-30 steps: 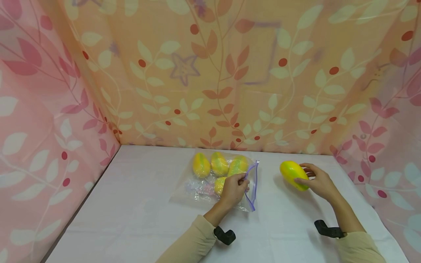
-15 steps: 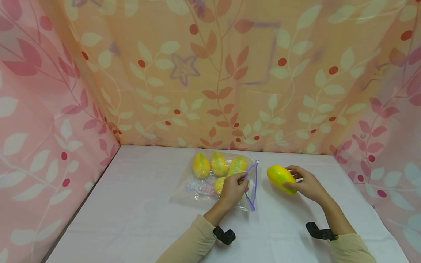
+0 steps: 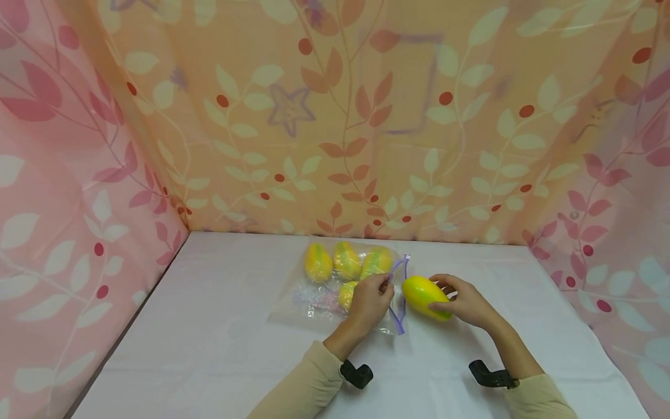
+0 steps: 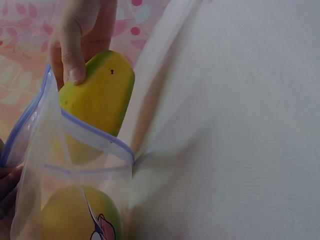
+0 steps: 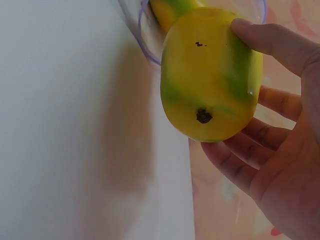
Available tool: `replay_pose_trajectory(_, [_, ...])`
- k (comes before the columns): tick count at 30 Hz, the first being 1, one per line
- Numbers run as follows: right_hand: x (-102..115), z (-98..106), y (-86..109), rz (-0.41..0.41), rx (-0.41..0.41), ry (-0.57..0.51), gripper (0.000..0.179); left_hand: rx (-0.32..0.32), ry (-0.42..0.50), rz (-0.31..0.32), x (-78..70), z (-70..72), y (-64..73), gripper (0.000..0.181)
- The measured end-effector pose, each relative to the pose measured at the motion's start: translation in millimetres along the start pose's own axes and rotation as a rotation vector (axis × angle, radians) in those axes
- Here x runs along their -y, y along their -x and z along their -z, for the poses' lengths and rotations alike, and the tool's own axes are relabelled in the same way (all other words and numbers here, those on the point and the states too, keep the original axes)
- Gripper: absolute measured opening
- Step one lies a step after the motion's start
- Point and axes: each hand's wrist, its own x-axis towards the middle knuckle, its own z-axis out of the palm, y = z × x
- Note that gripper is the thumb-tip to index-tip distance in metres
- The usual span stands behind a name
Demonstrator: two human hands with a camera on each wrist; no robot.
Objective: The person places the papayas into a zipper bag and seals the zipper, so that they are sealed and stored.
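My right hand (image 3: 468, 304) grips a yellow-green mango (image 3: 421, 295), thumb on one side and fingers on the other, just right of the bag's mouth. A clear zip bag (image 3: 285, 311) lies on the table, its purple zip edge facing right. Several yellow mangoes (image 3: 318, 263) are inside it. My left hand (image 3: 368, 304) pinches the bag near its zip edge. In the left wrist view the bag's mouth gapes and the held mango (image 4: 104, 90) overlaps it; whether its end is inside, I cannot tell. The right wrist view shows the mango's dark stem spot, close up.
A white cloth (image 3: 209, 337) covers the table. Patterned curtains (image 3: 246, 145) stand behind it and at both sides. Black wrist cameras (image 3: 356, 374) sit on both forearms.
My right hand has carried the mango leftward and slightly toward me, from well right of the bag up to its mouth. The left hand and bag have stayed nearly in place.
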Motion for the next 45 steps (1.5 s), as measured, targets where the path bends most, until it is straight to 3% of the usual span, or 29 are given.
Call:
replay_pose_trajectory(6, [3, -9, -0.6, 0.01, 0.013, -0.026, 0.063, -0.036, -0.126, -0.07, 1.1, 0.6, -0.8, 0.02])
replay_pose_trajectory(11, [4, -16, -3.2, 0.021, 0.023, -0.046, 0.062, -0.043, -0.155, -0.084, 3.2, 3.2, -2.5, 0.021])
replay_pose_trajectory(21, [7, -21, -8.6, 0.128, 0.076, -0.063, 0.057, -0.03, -0.108, -0.093, 3.7, 4.0, -4.3, 0.022])
replay_pose_trajectory(34, [22, -45, -17.0, 0.178, 0.118, -0.114, 0.058, -0.109, -0.092, -0.193, 6.4, 0.9, -1.8, 0.019])
replay_pose_trajectory(40, [27, -54, -19.6, 0.173, 0.114, -0.11, 0.06, -0.108, -0.086, -0.183, 7.2, -0.3, -0.2, 0.02])
replay_pose_trajectory(45, [20, -50, -18.1, 0.193, 0.152, -0.185, 0.062, -0.121, -0.07, -0.172, 9.6, -0.8, 0.0, 0.019])
